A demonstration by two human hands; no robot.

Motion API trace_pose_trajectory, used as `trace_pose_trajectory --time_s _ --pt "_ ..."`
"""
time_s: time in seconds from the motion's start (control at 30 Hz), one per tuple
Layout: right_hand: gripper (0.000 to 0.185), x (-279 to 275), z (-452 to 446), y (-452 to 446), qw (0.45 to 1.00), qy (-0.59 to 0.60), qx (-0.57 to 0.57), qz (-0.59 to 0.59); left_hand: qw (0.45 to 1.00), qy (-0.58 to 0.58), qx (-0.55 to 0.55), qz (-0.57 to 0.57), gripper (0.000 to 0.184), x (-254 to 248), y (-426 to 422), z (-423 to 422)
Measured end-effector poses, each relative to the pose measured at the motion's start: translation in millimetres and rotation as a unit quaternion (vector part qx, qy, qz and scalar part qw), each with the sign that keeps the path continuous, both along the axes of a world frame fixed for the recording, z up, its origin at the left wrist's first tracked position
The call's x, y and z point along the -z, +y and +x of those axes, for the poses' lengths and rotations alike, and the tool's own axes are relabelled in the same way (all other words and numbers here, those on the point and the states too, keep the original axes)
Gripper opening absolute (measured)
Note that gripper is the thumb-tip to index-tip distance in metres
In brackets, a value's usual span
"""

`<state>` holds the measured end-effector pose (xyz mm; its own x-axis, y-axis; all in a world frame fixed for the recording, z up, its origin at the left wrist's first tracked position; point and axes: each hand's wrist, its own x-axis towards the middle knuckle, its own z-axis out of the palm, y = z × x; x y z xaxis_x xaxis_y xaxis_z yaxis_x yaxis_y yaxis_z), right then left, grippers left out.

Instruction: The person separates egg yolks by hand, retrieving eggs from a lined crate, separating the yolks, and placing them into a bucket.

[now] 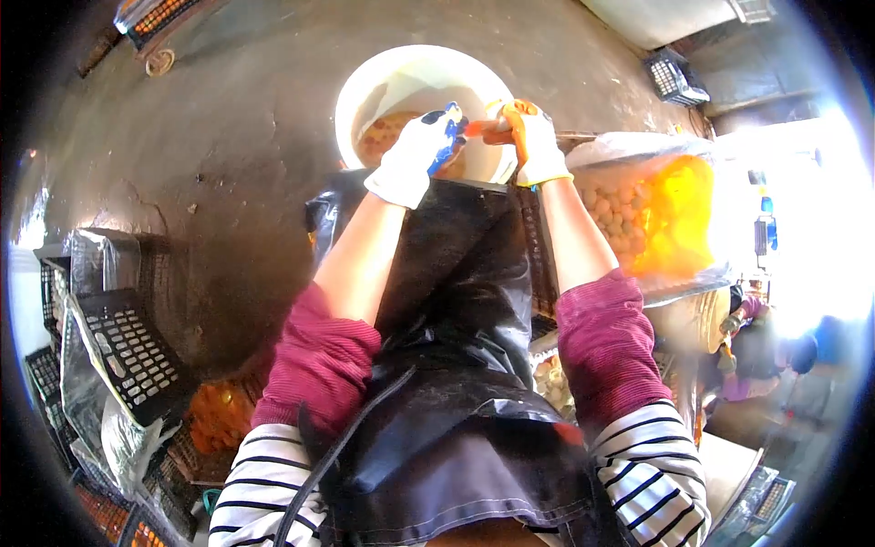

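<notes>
The work hangs over the near right part of the white tub (383,77): the right hand (527,135), in a white glove with orange-coated fingers, has its grip closed on a small red-orange piece (478,129), too blurred to identify. The left hand (421,153), in a white-and-blue glove, is above the tub's middle, fingers curled close to the piece; I cannot tell whether its grip holds anything.

The piece could slip if the coated fingers are wet, dropping into the tub or, being so near the rim, outside it. The apron (456,301), right up at the tub's near side, could nudge the tub if the wearer leans forward.

Counted: one tub, two gloved hands, one piece between them, one apron. Orange round things (383,135) lie inside the tub, too blurred to count. Right of the tub is one plastic-lined container (638,144) of pale round things (615,214), many and overlapping. One black crate (676,80) stands beyond it, farther right of the tub; one tilted black crate (128,356) is left of the tub, on the wearer's side. One other person (749,387) is well right of the tub.
</notes>
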<state>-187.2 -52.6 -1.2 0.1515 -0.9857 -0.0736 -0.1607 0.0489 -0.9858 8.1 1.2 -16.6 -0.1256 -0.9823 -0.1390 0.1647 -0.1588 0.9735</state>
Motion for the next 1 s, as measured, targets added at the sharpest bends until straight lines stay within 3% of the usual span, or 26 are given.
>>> trace_pose_trajectory --time_s 0.07,0.1,0.2,0.27,0.37,0.4,0.47,0.53,0.57,0.6,0.7,0.8,0.87,0.93,0.97,1.0 --pt "0.024 -12 12 3 0.999 -0.029 0.004 0.044 1.0 -0.02 -0.022 -0.008 0.037 -17 8 3" --pt "0.03 -18 19 8 0.998 -0.033 0.005 0.051 0.999 0.033 -0.015 0.024 0.036 -27 11 4" --pt "0.031 -13 15 13 0.988 -0.146 -0.026 0.04 0.999 -0.035 -0.014 -0.001 0.035 -25 8 5" --pt "0.032 -23 3 28 0.987 -0.142 0.022 0.069 0.975 -0.06 -0.064 -0.205 0.034 31 -17 0" --pt "0.042 -30 -43 82 0.981 -0.178 0.03 0.072 0.991 -0.036 -0.051 -0.122 0.031 -4 -1 8" --pt "0.043 -29 -65 108 0.982 -0.167 0.037 0.074 0.998 -0.03 -0.036 -0.036 0.03 -41 16 11" --pt "0.045 -16 -119 174 0.986 -0.113 0.087 0.085 0.998 0.006 -0.026 0.049 0.037 -22 5 6" --pt "0.044 -11 -174 252 0.985 -0.076 0.114 0.1 0.997 -0.066 0.003 -0.05 0.041 0 -4 5" --pt "0.04 43 -236 299 0.956 -0.17 0.213 0.106 0.99 -0.1 0.012 -0.1 0.044 11 -9 4" --pt "0.032 2 -228 332 0.933 -0.127 0.275 0.193 0.996 -0.059 0.031 -0.06 0.043 -8 2 6" --pt "0.045 56 -325 451 0.872 0.231 0.291 0.318 0.997 -0.029 0.037 -0.061 0.039 -23 13 4" --pt "0.041 -11 -266 425 0.803 0.432 0.323 0.252 0.999 0.007 0.03 0.036 0.036 -46 21 -1" --pt "0.041 -20 -235 380 0.851 0.179 0.475 0.136 0.995 0.018 0.03 0.091 0.036 -50 24 -7" --pt "0.034 -21 -216 328 0.883 0.094 0.441 0.127 0.994 0.013 0.04 0.096 0.037 -22 9 -1" --pt "0.03 -34 -200 304 0.891 0.208 0.384 0.126 0.998 -0.002 0.043 0.054 0.036 4 -3 3" --pt "0.026 -41 -187 281 0.884 0.318 0.32 0.123 0.992 0.062 0.096 0.06 0.036 -1 -3 10"
